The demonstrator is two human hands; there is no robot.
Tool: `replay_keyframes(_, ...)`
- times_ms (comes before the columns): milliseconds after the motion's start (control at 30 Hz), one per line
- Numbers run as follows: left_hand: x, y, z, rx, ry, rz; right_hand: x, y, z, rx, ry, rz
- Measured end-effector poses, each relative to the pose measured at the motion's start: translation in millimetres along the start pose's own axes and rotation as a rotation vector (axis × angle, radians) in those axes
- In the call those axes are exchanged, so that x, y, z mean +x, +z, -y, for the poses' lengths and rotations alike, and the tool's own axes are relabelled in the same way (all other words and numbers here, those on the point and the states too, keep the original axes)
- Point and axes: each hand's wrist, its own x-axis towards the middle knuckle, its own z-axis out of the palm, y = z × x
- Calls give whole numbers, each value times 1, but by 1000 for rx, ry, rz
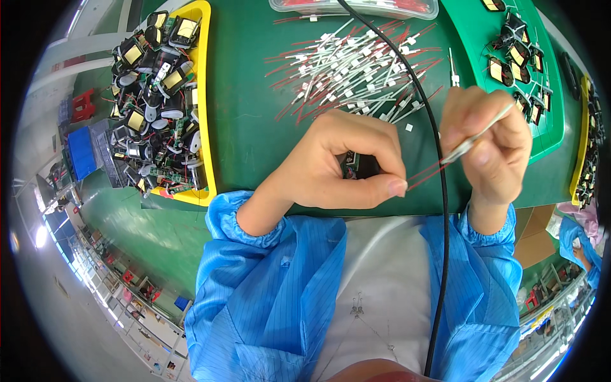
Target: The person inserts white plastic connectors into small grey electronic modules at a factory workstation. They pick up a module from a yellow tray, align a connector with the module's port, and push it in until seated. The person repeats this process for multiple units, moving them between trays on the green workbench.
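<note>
A thin wire lead [428, 173], white with red ends, spans the space between my two hands. My right hand [489, 143] pinches its white part between thumb and fingers, with a pale end sticking up past the fingertips. At the red ends, the thumb and forefinger of my left hand [347, 159] are pressed together. Through the loop of my left fingers a dark part with a small green circuit board [351, 164] shows. Whether that hand also holds it, I cannot tell. Just beyond my hands lies a loose pile of similar red and white leads [356, 70].
A yellow bin [205, 95] at left holds many black parts with circuit boards. At right, a green tray [547, 137] carries similar parts. A clear plastic box [356, 9] stands at the far edge. A black cable [439, 254] hangs across the view, between my hands.
</note>
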Motion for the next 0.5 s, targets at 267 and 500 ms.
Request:
replay_keyframes(267,1,-4,8,-183,-48,-328,-2,-8,8,-181,-136,-107)
replay_keyframes(500,5,6,9,-35,166,-257,-8,0,11,-495,-318,-67)
